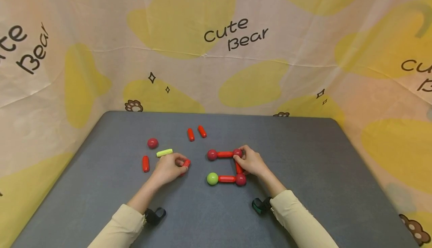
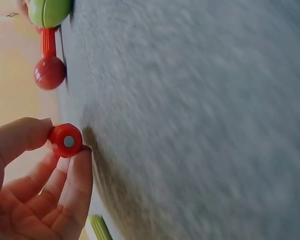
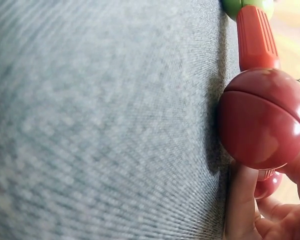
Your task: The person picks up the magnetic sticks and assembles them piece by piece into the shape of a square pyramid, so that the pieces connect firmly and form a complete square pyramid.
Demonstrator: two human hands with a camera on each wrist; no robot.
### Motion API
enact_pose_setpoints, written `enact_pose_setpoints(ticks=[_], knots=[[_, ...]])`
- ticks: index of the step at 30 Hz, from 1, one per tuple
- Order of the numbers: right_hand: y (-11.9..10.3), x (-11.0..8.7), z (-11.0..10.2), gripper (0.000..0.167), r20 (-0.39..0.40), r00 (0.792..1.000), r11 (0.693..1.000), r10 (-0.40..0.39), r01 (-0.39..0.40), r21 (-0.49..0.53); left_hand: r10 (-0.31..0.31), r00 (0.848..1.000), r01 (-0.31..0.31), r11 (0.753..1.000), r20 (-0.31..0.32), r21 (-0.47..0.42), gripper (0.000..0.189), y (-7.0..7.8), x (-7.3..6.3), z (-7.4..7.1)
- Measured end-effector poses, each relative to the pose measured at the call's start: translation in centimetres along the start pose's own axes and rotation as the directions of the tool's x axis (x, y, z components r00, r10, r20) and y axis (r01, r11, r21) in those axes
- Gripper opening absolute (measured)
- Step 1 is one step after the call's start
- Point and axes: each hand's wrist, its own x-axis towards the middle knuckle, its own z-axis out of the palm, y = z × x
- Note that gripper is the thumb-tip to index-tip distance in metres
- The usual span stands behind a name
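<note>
My left hand (image 1: 170, 168) pinches a red rod (image 2: 66, 140) between thumb and fingers, just over the grey table; a pale round disc shows on the rod's end. To its right lies a U-shaped build of red rods and balls, its opening facing left. Its corners are a far red ball (image 1: 237, 153) and a near red ball (image 3: 264, 120). A green ball (image 1: 212, 178) ends the near arm and another red ball (image 1: 212, 154) ends the far one. My right hand (image 1: 251, 162) grips the build's right side, fingers around the connecting red rod (image 1: 239, 168), which they partly hide.
Beside the left hand lie a yellow-green rod (image 1: 164, 153), a loose red ball (image 1: 153, 143) and a red rod (image 1: 146, 164). Two more red rods (image 1: 191, 134) lie farther back. A patterned cloth (image 1: 189, 72) rises behind the table (image 1: 320, 165).
</note>
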Motion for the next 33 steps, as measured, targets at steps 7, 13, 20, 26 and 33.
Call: enact_pose_setpoints(ticks=[7, 13, 20, 26, 33], knots=[[0.0, 0.0, 0.0, 0.039, 0.0, 1.0, 1.0, 0.0, 0.0, -0.009, -0.008, 0.999, 0.011, 0.997, 0.032, -0.078, 0.023, 1.3, 0.8, 1.3], [0.1, 0.0, 0.0, 0.038, -0.005, 1.0, 1.0, -0.006, 0.006, -0.009, -0.025, 0.999, 0.029, 0.991, 0.031, -0.13, 0.023, 2.0, 1.6, 2.7], [0.0, -0.1, 0.0, 0.038, -0.009, 1.0, 1.0, -0.009, 0.009, -0.008, -0.02, 0.999, 0.026, 0.99, 0.046, -0.141, 0.02, 3.1, 1.8, 3.6], [0.0, -0.1, 0.0, 0.038, -0.011, 1.0, 1.0, -0.009, 0.009, -0.008, -0.03, 0.996, 0.043, 0.986, 0.08, -0.162, 0.022, 3.8, 1.9, 4.1], [0.0, -0.1, 0.0, 0.038, -0.006, 1.0, 1.0, -0.005, 0.005, 0.002, -0.033, 0.997, 0.044, 0.986, 0.068, -0.164, 0.022, 4.1, 1.9, 4.5]])
